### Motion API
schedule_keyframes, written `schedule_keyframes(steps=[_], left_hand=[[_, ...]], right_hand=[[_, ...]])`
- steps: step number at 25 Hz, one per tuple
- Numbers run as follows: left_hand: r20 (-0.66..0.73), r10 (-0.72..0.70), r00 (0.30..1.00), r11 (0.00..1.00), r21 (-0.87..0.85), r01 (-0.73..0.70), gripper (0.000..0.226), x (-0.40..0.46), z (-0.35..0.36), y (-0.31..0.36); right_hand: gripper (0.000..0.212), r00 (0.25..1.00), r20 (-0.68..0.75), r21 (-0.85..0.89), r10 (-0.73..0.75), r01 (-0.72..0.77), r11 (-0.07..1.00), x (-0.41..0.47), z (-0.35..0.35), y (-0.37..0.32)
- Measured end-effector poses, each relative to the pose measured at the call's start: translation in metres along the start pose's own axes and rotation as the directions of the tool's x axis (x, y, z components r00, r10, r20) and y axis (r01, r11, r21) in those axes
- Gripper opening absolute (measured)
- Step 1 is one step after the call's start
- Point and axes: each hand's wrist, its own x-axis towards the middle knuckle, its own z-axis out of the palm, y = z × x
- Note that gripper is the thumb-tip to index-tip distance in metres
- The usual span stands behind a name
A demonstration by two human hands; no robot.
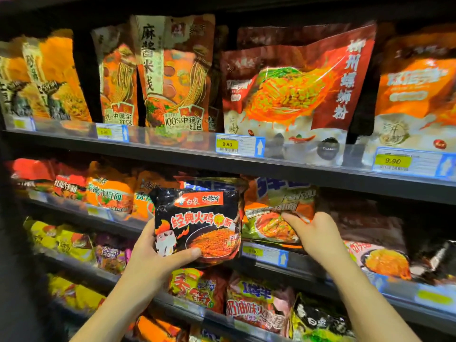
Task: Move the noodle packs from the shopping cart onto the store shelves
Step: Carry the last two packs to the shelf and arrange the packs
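A black noodle pack point(197, 223) with red and orange print is held upright in front of the middle shelf point(266, 257). My left hand point(158, 255) grips its lower left corner, thumb across the front. My right hand point(313, 233) reaches to the right of it and its fingers press on an orange and green noodle pack point(276, 218) lying on that shelf. The shopping cart is out of view.
Tall noodle bags point(291, 90) stand on the upper shelf point(172, 151) behind price tags point(239, 145). More packs fill the lower shelves point(259, 299) and the left side point(108, 193). A dark pack point(365, 218) lies right of my right hand.
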Motion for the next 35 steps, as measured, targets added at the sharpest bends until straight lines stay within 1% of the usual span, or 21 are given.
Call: schedule_keyframes(steps=[3,5,6,8,9,10,11,12,13,15,16,18,20,22,24,28,30,32,33,35], left_hand=[[0.032,0.013,0.999,1.0,0.002,-0.013,0.071,0.008,-0.007,0.0],[0.063,0.022,0.998,1.0,-0.009,-0.022,0.073,0.01,-0.006,-0.003],[0.076,0.021,0.997,1.0,-0.023,-0.02,0.074,0.01,-0.006,-0.004],[0.118,0.024,0.993,0.999,-0.046,-0.018,0.076,0.01,-0.005,-0.005],[0.137,0.027,0.99,0.998,-0.054,-0.02,0.076,0.009,-0.004,-0.005],[0.15,0.024,0.988,0.998,-0.059,-0.016,0.076,0.008,-0.004,-0.005],[0.162,0.022,0.987,0.998,-0.06,-0.012,0.075,0.008,-0.005,-0.005],[0.17,0.014,0.985,0.998,-0.059,-0.004,0.075,0.008,-0.006,-0.006],[0.18,0.01,0.984,0.998,-0.063,0.001,0.076,0.008,-0.006,-0.007],[0.191,0.007,0.982,0.998,-0.068,0.007,0.075,0.007,-0.007,-0.009],[0.197,0.006,0.98,0.997,-0.071,0.008,0.074,0.006,-0.007,-0.009],[0.21,0.001,0.978,0.996,-0.083,0.017,0.075,0.006,-0.008,-0.011],[0.23,-0.001,0.973,0.996,-0.086,0.022,0.078,0.006,-0.011,-0.014],[0.239,0.001,0.971,0.996,-0.084,0.02,0.081,0.008,-0.014,-0.017],[0.234,0.006,0.972,0.996,-0.09,0.016,0.078,0.011,-0.016,-0.019],[0.233,0.002,0.972,0.996,-0.088,0.019,0.072,0.013,-0.022,-0.021],[0.248,0.0,0.969,0.995,-0.096,0.025,0.072,0.012,-0.024,-0.022],[0.259,0.001,0.966,0.995,-0.095,0.025,0.072,0.01,-0.025,-0.023],[0.269,0.002,0.963,0.995,-0.094,0.024,0.073,0.009,-0.025,-0.022],[0.292,0.002,0.956,0.995,-0.1,0.028,0.073,0.007,-0.019,-0.022]], right_hand=[[0.055,1.0,-0.02,0.002,0.008,-0.008,1.0,-0.008,0.0,-0.006],[0.047,0.998,-0.03,-0.013,0.062,-0.062,0.998,-0.018,-0.001,-0.009],[0.05,0.995,-0.028,-0.02,0.091,-0.091,0.996,-0.022,0.0,-0.009],[0.07,0.993,-0.058,-0.048,0.106,-0.109,0.993,-0.031,0.003,-0.007],[0.08,0.991,-0.098,-0.104,0.092,-0.102,0.989,-0.036,0.003,-0.007],[0.093,0.987,-0.154,-0.198,0.051,-0.082,0.977,-0.042,0.002,-0.007],[0.103,0.978,-0.207,-0.313,-0.022,-0.045,0.949,-0.046,0.002,-0.008],[0.108,0.964,-0.245,-0.422,-0.107,-0.007,0.907,-0.051,0.003,-0.009],[0.105,0.947,-0.256,-0.501,-0.194,0.042,0.864,-0.055,0.005,-0.012],[0.089,0.932,-0.175,-0.566,-0.318,0.168,0.807,-0.06,0.017,-0.016],[0.08,0.932,-0.119,-0.576,-0.341,0.215,0.789,-0.062,0.023,-0.017],[0.07,0.944,-0.054,-0.592,-0.325,0.232,0.772,-0.061,0.033,-0.019],[0.071,0.949,-0.055,-0.629,-0.311,0.209,0.749,-0.058,0.038,-0.021],[0.076,0.942,-0.076,-0.68,-0.327,0.191,0.708,-0.055,0.044,-0.026],[0.08,0.927,-0.103,-0.705,-0.36,0.187,0.685,-0.051,0.053,-0.027],[0.077,0.937,-0.09,-0.723,-0.339,0.173,0.669,-0.041,0.057,-0.029],[0.067,0.929,-0.027,-0.74,-0.369,0.229,0.632,-0.047,0.05,-0.025],[0.053,0.945,0.103,-0.727,-0.312,0.286,0.624,-0.059,0.046,-0.02],[0.055,0.95,0.151,-0.717,-0.275,0.297,0.63,-0.065,0.045,-0.02],[0.056,0.951,0.195,-0.691,-0.239,0.306,0.655,-0.072,0.036,-0.022]])
